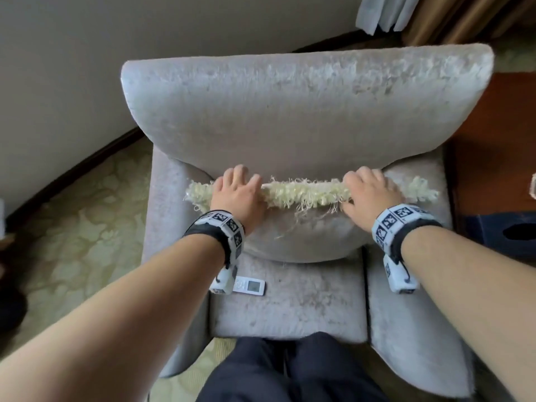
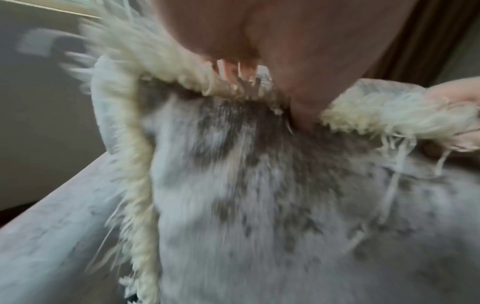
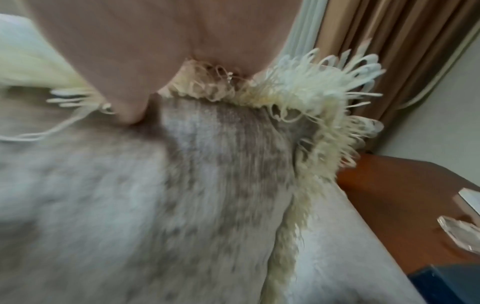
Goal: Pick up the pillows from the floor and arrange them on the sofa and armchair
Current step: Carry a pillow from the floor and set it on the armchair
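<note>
I am standing at the front edge of the armchair (image 1: 290, 309), a remote (image 1: 251, 286) lying near the seat's front left corner. My left hand (image 1: 236, 192) and right hand (image 1: 369, 192) are both gripping the top fringe of the pillow (image 1: 301, 227), which is propped upright against the backrest. This one looks nearly placed; other pillows and the sofa are out of view. Beyond are carpet, wall and curtains (image 1: 435, 15).

Grey pillow (image 1: 301, 236) — cream fringe (image 1: 293, 192).
</note>
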A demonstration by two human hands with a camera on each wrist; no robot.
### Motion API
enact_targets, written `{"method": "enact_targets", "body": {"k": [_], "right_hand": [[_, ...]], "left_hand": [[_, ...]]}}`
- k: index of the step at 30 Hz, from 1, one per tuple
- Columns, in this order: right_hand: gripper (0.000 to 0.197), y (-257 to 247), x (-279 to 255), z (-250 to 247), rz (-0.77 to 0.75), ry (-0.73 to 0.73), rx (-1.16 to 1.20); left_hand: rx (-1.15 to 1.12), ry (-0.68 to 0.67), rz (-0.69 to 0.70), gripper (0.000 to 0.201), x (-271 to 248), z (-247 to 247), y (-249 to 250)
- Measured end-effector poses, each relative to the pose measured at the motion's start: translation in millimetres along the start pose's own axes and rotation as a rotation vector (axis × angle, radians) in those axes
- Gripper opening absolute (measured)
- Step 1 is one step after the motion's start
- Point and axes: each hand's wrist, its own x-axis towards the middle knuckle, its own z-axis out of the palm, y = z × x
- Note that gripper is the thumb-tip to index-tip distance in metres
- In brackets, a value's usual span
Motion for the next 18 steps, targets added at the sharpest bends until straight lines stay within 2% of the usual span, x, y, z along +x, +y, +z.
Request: {"method": "enact_targets", "body": {"k": [2, 3, 5, 6, 8, 10, 14, 18], "right_hand": [[0.038, 10, 11, 0, 0.095, 0.179, 0.096], [0.037, 14, 15, 1, 0.13, 0.217, 0.125], [0.024, 20, 18, 4, 0.166, 0.203, 0.194], [0.016, 21, 19, 7, 0.165, 0.139, 0.233], [0.021, 22, 18, 22, 0.128, -0.12, 0.27], [0.028, 19, 14, 47, 0.078, -0.33, 0.268], [0.029, 6, 11, 104, 0.028, -0.457, 0.274], [0.028, -5, 17, 146, 0.007, -0.569, 0.262]], "left_hand": [[-0.137, 0.163, -0.152, 0.048, 11, -4, 1], [-0.16, 0.168, -0.187, 0.049, 16, -1, 2], [-0.207, 0.017, -0.196, 0.039, 21, 11, 4], [-0.25, -0.121, -0.192, 0.032, 21, 18, 6], [-0.336, -0.402, -0.162, 0.032, 20, 40, 9], [-0.336, -0.547, -0.151, 0.032, 14, 62, 12], [-0.344, -0.588, -0.157, 0.028, 10, 104, 20], [-0.487, -0.561, -0.215, 0.02, 22, 125, 21]]}}
